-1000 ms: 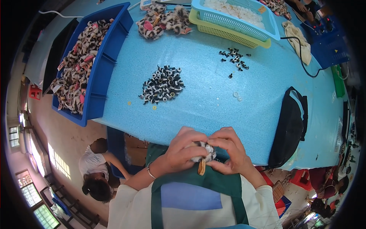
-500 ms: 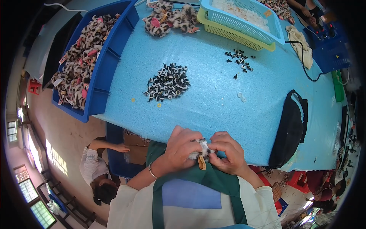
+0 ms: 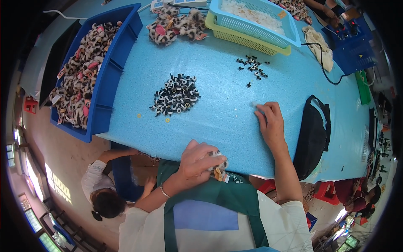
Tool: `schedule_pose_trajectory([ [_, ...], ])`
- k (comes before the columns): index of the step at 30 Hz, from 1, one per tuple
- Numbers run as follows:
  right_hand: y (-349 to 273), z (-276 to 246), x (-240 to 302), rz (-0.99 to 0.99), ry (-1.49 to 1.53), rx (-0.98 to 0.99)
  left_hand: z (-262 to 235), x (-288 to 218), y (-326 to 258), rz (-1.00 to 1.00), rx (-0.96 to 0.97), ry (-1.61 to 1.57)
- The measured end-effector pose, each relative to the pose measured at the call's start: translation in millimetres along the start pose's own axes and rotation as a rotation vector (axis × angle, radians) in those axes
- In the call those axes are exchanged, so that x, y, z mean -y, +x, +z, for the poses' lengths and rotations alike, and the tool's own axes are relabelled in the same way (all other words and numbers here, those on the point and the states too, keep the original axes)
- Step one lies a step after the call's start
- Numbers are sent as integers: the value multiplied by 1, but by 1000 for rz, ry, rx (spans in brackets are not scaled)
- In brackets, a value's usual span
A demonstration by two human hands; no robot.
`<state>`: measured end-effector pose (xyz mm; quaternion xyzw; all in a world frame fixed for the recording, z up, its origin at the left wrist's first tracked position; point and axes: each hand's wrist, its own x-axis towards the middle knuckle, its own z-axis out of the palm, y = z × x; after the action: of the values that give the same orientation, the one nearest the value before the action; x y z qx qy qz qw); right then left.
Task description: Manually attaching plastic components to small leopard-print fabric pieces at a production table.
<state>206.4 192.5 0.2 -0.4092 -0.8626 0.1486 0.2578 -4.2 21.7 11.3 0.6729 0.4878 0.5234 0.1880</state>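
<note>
At the left hand's eleven o'clock, a pile of black-and-white parts is lying on the table. The left hand, forearm slanting from eight o'clock, is curling around a spotted plush piece at the near edge. At its two o'clock, the right hand is bending its fingers toward its thumb beside a clear disc; whether it is gripping this, I cannot tell.

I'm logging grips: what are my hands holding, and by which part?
Your left hand holds a spotted plush piece by its furry side. Your right hand is at a pale disc; hold unclear.
</note>
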Motion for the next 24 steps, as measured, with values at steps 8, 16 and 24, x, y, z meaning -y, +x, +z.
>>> schedule_pose_trajectory([
  [8, -74, -38, 63, -153, -163, 212, 1, 5, -12, -38, -12, -32],
  [16, -139, -29, 43, -244, 147, 138, 9, -8, -19, -112, 33, -267],
  [24, -73, -11, 104, 391, 966, 211, 4, -19, -28, -102, 81, -311],
])
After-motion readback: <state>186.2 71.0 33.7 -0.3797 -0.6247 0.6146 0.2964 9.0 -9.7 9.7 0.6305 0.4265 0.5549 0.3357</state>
